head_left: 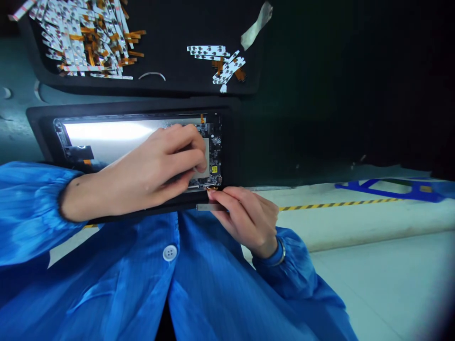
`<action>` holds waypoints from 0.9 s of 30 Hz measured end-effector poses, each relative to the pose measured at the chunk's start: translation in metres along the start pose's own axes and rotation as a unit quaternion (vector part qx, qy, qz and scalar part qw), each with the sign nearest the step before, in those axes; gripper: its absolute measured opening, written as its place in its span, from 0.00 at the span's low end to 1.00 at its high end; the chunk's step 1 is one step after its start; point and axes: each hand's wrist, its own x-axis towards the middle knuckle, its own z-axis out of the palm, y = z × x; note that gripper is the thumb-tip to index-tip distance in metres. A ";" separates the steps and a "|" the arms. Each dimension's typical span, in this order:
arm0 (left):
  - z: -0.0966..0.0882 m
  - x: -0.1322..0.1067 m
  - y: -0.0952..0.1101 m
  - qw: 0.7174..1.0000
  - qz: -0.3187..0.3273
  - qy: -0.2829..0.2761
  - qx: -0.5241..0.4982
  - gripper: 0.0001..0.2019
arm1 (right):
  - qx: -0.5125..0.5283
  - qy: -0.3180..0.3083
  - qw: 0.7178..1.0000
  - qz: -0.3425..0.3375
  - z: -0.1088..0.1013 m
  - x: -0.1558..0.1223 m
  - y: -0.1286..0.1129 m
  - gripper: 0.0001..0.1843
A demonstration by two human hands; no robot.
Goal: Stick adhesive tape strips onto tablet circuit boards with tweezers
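Note:
An opened tablet (110,142) lies in a black foam tray (231,142), with its silver metal back and a circuit board (215,154) at the right end exposed. My left hand (156,166) is over the board's left side, fingers curled and closed; what they hold, if anything, is hidden. Just below those fingers a thin metallic piece shows at the board's lower edge. My right hand (245,213) pinches a small flex cable (212,189) at the board's lower right corner. The cable's grey strip (206,207) sticks out left beneath the right fingers.
Behind the tablet, a second black tray (167,28) bears a large heap of flex cables (88,42) at left and a smaller group (227,64) at right. A crumpled clear strip (256,26) lies near them. A blue frame (391,189) is on the far right.

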 end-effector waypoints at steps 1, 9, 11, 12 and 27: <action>0.001 -0.001 0.000 1.000 0.001 -0.002 0.002 0.08 | -0.002 0.000 1.000 0.005 -0.001 0.000 -0.001 0.04; 0.004 -0.003 -0.002 1.000 0.000 -0.006 -0.002 0.10 | 0.000 -0.026 1.000 0.011 -0.005 0.002 -0.004 0.05; 0.004 -0.003 -0.003 1.000 0.001 -0.007 -0.003 0.10 | -0.003 -0.027 1.000 0.008 -0.006 0.003 -0.004 0.04; 0.005 -0.004 -0.003 1.000 0.002 -0.009 -0.005 0.10 | -0.007 -0.031 0.999 0.007 -0.007 0.003 -0.004 0.04; 0.004 -0.006 -0.006 1.000 0.028 -0.013 -0.004 0.12 | 0.005 -0.080 0.997 0.011 -0.010 0.008 -0.002 0.10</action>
